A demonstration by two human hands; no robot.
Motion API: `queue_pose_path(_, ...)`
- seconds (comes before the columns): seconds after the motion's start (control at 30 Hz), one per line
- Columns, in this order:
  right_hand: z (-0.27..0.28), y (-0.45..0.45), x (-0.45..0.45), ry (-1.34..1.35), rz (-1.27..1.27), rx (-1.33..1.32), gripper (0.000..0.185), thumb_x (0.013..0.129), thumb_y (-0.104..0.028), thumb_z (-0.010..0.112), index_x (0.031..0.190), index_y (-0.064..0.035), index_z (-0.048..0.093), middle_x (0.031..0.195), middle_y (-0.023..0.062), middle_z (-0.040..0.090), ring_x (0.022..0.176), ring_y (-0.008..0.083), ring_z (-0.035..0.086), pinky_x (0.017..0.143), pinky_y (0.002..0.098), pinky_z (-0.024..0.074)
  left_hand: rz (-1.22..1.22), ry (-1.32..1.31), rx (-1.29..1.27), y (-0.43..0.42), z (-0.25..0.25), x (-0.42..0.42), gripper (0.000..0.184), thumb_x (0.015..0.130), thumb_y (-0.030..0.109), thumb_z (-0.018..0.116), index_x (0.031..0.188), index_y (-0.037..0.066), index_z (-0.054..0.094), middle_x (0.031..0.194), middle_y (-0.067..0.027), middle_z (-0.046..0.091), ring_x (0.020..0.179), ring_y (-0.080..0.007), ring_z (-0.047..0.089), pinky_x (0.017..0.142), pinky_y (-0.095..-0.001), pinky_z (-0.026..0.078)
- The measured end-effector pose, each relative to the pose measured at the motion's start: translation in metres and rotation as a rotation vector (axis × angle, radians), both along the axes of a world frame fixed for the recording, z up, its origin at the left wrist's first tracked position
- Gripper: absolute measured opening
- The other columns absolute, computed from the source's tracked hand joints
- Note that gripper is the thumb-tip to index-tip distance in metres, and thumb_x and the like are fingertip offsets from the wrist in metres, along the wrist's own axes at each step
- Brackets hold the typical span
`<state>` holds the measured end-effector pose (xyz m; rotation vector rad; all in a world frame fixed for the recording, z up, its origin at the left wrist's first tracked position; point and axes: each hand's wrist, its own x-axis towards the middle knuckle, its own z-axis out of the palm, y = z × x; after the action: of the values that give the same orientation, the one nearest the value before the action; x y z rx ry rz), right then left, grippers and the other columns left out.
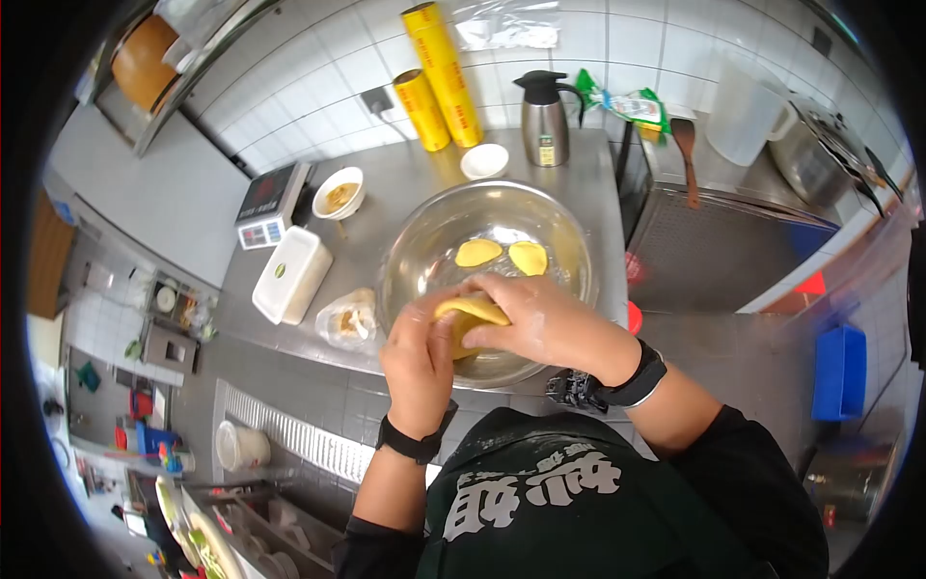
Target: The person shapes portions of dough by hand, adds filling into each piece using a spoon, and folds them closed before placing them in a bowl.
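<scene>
A floppy piece of yellow dough [473,311] is held between my two hands over the near side of a large steel mixing bowl [564,232]. My left hand [415,343] grips its left side, fingers curled and thumb pressed in. From the right, my right hand [540,323] closes on the same piece, fingers over the top edge and thumb below. The dough looks bent into a curve; its underside is partly hidden by my hands. Two flat yellow dough pieces, one on the left [478,253] and one on the right [528,258], lie apart inside the bowl.
Left of the bowl are a clear bag [347,318], a lidded white container [292,276], a digital scale [270,205] and a bowl of yellowish food [340,194]. Behind stand a small white bowl [484,161], a steel jug [546,121] and yellow film rolls [444,77].
</scene>
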<state>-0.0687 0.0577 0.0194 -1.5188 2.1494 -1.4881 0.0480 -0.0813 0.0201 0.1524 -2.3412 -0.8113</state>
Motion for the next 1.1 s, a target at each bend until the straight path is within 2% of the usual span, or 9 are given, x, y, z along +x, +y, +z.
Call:
queue_pose_path(0.13, -0.015, -0.022, -0.001, 0.159, -0.002, 0.078, 0.028, 0.080, -0.018, 0.068, 0.098, 0.0010, 0.058, 0.080, 0.0210, 0.063, 0.077, 0.0408, 0.061, 0.068, 0.0460, 0.0475, 0.022, 0.066, -0.249, -0.004, 0.006, 0.003, 0.029, 0.085, 0.002, 0.064, 0.114, 0.005, 0.060, 0.103, -0.0155, 0.067, 0.092, -0.0313, 0.067, 0.073, -0.0353, 0.054)
queue_pose_path(0.23, -0.008, -0.037, 0.017, -0.033, 0.102, -0.143, 0.022, 0.081, -0.016, 0.067, 0.093, 0.0010, 0.060, 0.078, 0.0206, 0.063, 0.075, 0.0413, 0.061, 0.066, 0.0472, 0.0473, 0.062, 0.019, -0.037, -0.021, -0.003, 0.022, 0.033, 0.084, 0.003, 0.064, 0.117, 0.008, 0.060, 0.108, -0.0130, 0.066, 0.091, -0.0318, 0.067, 0.074, -0.0363, 0.055)
queue_pose_path(0.27, -0.010, -0.045, 0.020, 0.005, 0.064, -0.102, 0.022, 0.081, -0.016, 0.067, 0.093, 0.0008, 0.060, 0.078, 0.0204, 0.063, 0.076, 0.0410, 0.061, 0.066, 0.0470, 0.0473, 0.091, 0.005, 0.078, -0.023, 0.000, 0.026, 0.027, 0.088, -0.001, 0.059, 0.114, 0.002, 0.060, 0.105, -0.0153, 0.067, 0.093, -0.0295, 0.067, 0.082, -0.0329, 0.051)
queue_pose_path(0.37, -0.017, -0.069, 0.028, 0.077, 0.003, -0.005, 0.024, 0.082, -0.018, 0.067, 0.096, 0.0004, 0.060, 0.080, 0.0202, 0.063, 0.077, 0.0402, 0.061, 0.067, 0.0465, 0.0476, 0.064, 0.048, -0.168, -0.048, -0.004, 0.032, 0.024, 0.090, -0.002, 0.055, 0.113, 0.002, 0.060, 0.103, -0.0154, 0.068, 0.094, -0.0263, 0.067, 0.082, -0.0314, 0.051)
queue_pose_path(0.67, -0.021, -0.189, 0.092, 0.031, 0.004, 0.153, 0.027, 0.080, -0.017, 0.068, 0.099, 0.0009, 0.060, 0.083, 0.0219, 0.064, 0.080, 0.0408, 0.062, 0.069, 0.0457, 0.0487, -0.121, 0.091, -0.144, -0.183, -0.028, 0.090, 0.030, 0.087, 0.001, 0.061, 0.117, 0.005, 0.060, 0.113, -0.0146, 0.064, 0.091, -0.0308, 0.067, 0.075, -0.0338, 0.054)
queue_pose_path(0.8, -0.026, -0.244, 0.117, -0.085, 0.005, 0.199, 0.031, 0.081, -0.019, 0.069, 0.103, 0.0008, 0.059, 0.087, 0.0215, 0.064, 0.083, 0.0396, 0.062, 0.072, 0.0434, 0.0494, 0.011, 0.064, 0.220, -0.233, -0.038, 0.118, 0.033, 0.084, -0.002, 0.062, 0.115, 0.009, 0.060, 0.112, -0.0143, 0.064, 0.095, -0.0329, 0.066, 0.078, -0.0365, 0.054)
queue_pose_path(0.9, -0.032, -0.270, 0.132, -0.065, -0.026, 0.235, 0.033, 0.083, -0.021, 0.068, 0.107, 0.0002, 0.059, 0.089, 0.0211, 0.065, 0.085, 0.0382, 0.063, 0.074, 0.0403, 0.0499, -0.107, 0.031, 0.007, -0.258, -0.039, 0.130, 0.027, 0.087, -0.003, 0.059, 0.114, 0.002, 0.058, 0.113, -0.0162, 0.063, 0.097, -0.0307, 0.066, 0.080, -0.0353, 0.053)
queue_pose_path(1.07, -0.039, -0.297, 0.150, -0.100, -0.034, 0.241, 0.030, 0.083, -0.021, 0.067, 0.102, 0.0002, 0.059, 0.084, 0.0213, 0.064, 0.081, 0.0413, 0.061, 0.070, 0.0460, 0.0480, -0.046, 0.120, 0.427, -0.281, -0.050, 0.140, 0.031, 0.083, -0.004, 0.063, 0.113, 0.004, 0.059, 0.108, -0.0166, 0.064, 0.095, -0.0306, 0.064, 0.080, -0.0337, 0.052)
queue_pose_path(1.1, -0.042, -0.300, 0.150, -0.067, -0.047, 0.283, 0.029, 0.083, -0.021, 0.066, 0.102, -0.0002, 0.060, 0.085, 0.0213, 0.064, 0.081, 0.0411, 0.061, 0.071, 0.0461, 0.0480, -0.030, 0.104, 0.343, -0.284, -0.052, 0.143, 0.032, 0.083, -0.003, 0.063, 0.114, 0.004, 0.059, 0.109, -0.0165, 0.063, 0.096, -0.0307, 0.064, 0.080, -0.0338, 0.052)
